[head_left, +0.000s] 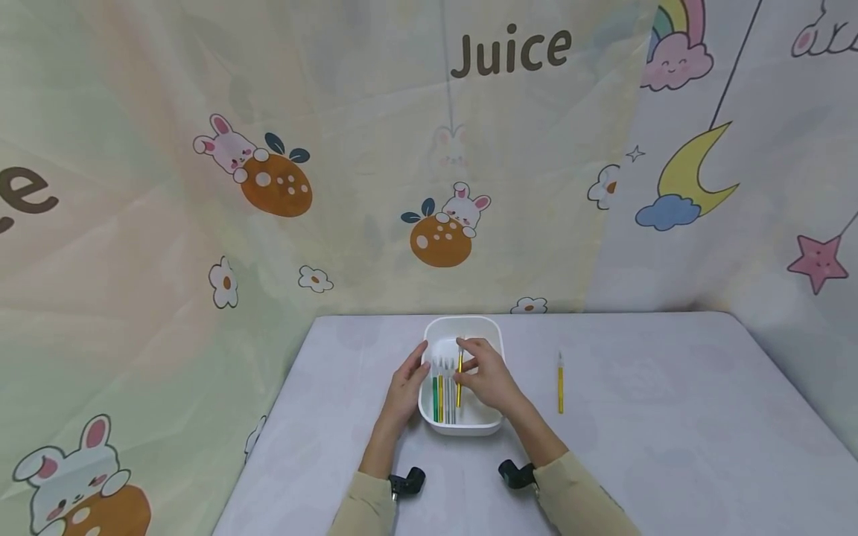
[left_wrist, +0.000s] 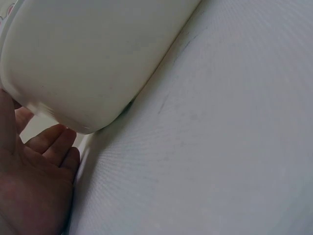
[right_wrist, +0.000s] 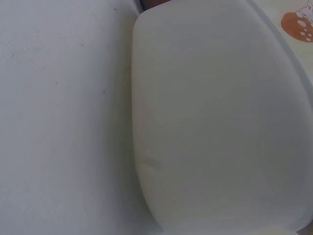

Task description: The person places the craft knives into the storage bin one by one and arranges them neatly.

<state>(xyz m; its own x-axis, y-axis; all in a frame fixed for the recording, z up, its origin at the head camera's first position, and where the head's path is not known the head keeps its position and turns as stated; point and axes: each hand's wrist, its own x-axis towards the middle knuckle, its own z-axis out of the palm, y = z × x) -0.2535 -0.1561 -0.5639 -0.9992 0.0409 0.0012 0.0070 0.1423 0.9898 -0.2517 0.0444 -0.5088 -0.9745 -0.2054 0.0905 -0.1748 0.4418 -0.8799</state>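
A white rectangular tray (head_left: 469, 429) with rounded corners stands on the table. My left hand (head_left: 404, 383) rests against its left side, the thumb and a finger spread at the rim. The left wrist view shows this hand's (left_wrist: 39, 176) loosely bent fingers along the outer wall. Over the tray, my right hand (head_left: 492, 378) pinches a slim yellow-gold pen-like stick (head_left: 459, 391), held lengthwise. Just left of it, several similar sticks (head_left: 440, 398), green, yellow and silver with pale tips, lie side by side in the tray. In the right wrist view the tray's wall (right_wrist: 220, 117) hides the fingers.
Another yellow pen-like stick (head_left: 560, 388) with a pale tip lies on the white-covered table (head_left: 670, 417), right of the tray. A printed cloth (head_left: 362, 149) hangs behind the table's far edge. Black wrist cameras (head_left: 407, 482) sit at both sleeves.
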